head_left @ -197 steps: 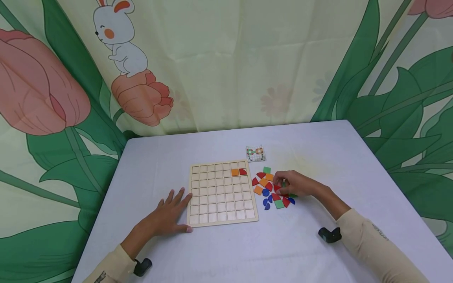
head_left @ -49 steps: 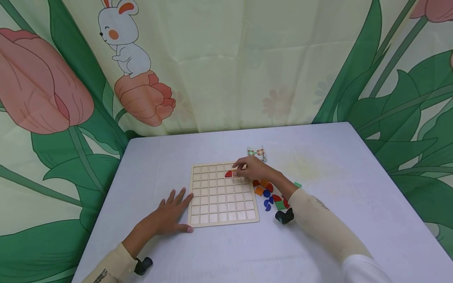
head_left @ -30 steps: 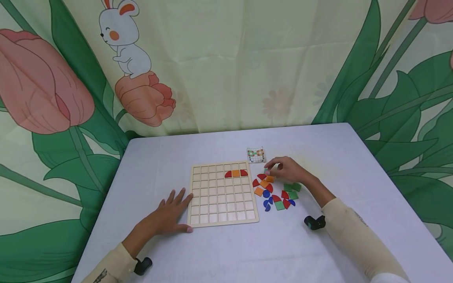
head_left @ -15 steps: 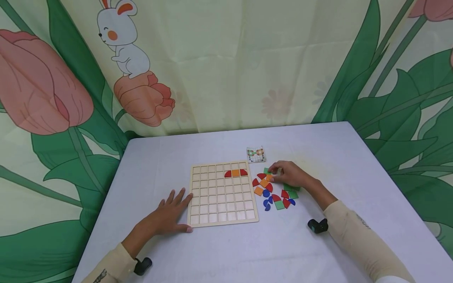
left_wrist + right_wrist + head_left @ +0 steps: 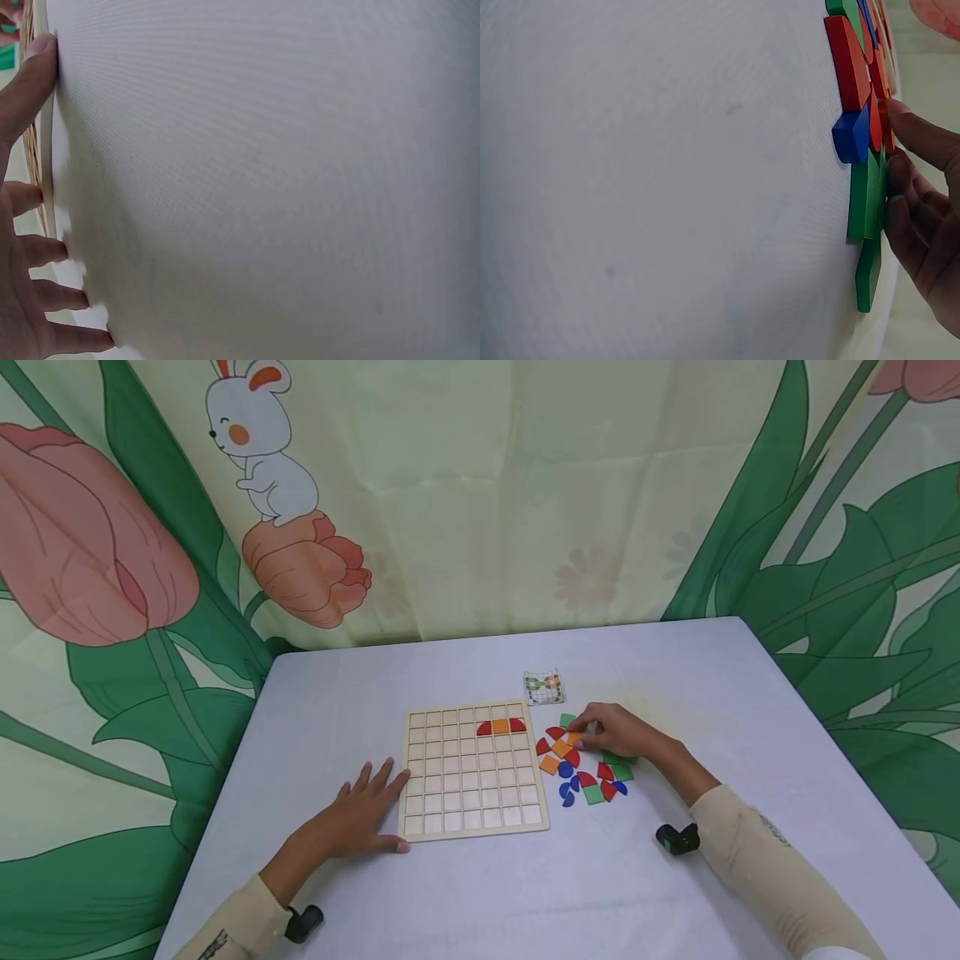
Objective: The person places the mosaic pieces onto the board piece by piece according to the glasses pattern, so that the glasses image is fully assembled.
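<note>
A wooden grid board (image 5: 472, 785) lies on the table; in one row near its top sit a red quarter-round tile (image 5: 483, 728), an orange square tile (image 5: 500, 727) and another red tile. My left hand (image 5: 360, 818) rests spread at the board's left edge, thumb at the lower corner; the left wrist view shows the thumb (image 5: 34, 82) against the rim. My right hand (image 5: 615, 731) is at the loose tiles right of the board, thumb and finger pinching an orange square tile (image 5: 573, 738). The right wrist view shows that orange tile (image 5: 886, 124) between the fingertips.
Loose red, orange, green and blue tiles lie close together beside the board, among them a blue round piece (image 5: 566, 769) and a green square (image 5: 593, 794). A small pattern card (image 5: 543, 687) lies behind the board's right corner. A printed cloth (image 5: 480, 527) hangs behind the table.
A left-hand red tile has joined the board's row since the oldest frame. My right hand has gone from the board back to the loose tiles, onto an orange square. The left hand stays put.
</note>
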`<state>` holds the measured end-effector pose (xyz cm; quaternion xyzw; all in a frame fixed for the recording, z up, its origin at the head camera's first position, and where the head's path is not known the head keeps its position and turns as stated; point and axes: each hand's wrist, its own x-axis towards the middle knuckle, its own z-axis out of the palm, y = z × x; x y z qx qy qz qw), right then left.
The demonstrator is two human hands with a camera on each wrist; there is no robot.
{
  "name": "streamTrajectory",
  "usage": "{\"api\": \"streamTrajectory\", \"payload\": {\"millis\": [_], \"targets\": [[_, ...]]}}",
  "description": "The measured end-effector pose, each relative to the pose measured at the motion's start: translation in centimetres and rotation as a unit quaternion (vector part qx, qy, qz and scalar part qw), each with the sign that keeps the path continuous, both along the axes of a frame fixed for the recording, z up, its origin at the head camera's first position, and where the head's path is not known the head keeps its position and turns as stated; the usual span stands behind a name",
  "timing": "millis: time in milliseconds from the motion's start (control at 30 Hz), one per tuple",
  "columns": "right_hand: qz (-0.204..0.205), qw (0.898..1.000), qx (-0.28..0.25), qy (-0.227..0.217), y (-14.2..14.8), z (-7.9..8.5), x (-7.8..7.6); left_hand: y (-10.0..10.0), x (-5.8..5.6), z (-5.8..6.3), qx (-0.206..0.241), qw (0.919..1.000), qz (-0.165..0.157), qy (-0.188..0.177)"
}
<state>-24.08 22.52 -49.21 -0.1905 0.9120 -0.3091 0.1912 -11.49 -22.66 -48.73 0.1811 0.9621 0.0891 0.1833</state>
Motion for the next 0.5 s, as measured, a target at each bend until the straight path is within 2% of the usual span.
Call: {"api": "streamTrajectory", "payload": {"millis": [200,500], "targets": [[0.003,1.0,0.007,-0.001,-0.14,-0.07,0.06,0.13,-0.04,-0.05,-0.004,1.0,0.002,-0.002],[0.008,1.0,-0.012,-0.006,-0.47,-0.14,0.26,0.14,-0.11,-0.2,-0.013,0.9999,0.005,0.001]]}}
